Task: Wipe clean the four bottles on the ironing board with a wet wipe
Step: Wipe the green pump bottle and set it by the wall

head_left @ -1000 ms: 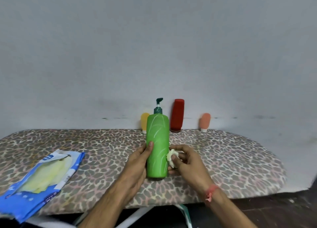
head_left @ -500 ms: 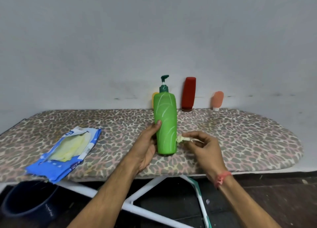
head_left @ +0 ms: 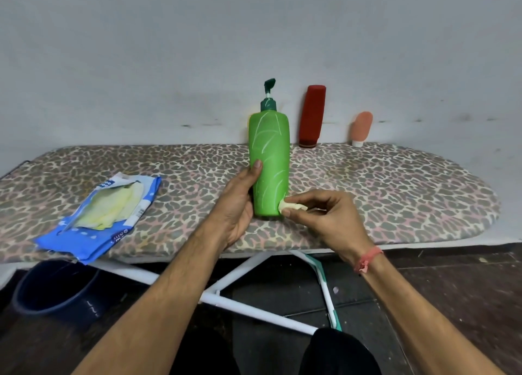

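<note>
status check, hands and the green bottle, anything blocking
Left hand grips green pump bottle, upright on ironing board. Right hand pinches wet wipe against its base. Nothing blocking.

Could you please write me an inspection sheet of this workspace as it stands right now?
Surface: ironing board with a leopard-print cover, on a white frame.
Job's things: green pump bottle upright near the front edge; red bottle and small orange tube stand at the wall; a fourth bottle is not visible. Crumpled wet wipe touches the green bottle's lower right side.
Clutter: opened blue wipe packet on the board's left.
Grippers: left hand holds the green bottle; right hand pinches the wipe.
Cables: nothing seen.
Surroundings: grey wall behind, dark bucket on the floor.
</note>
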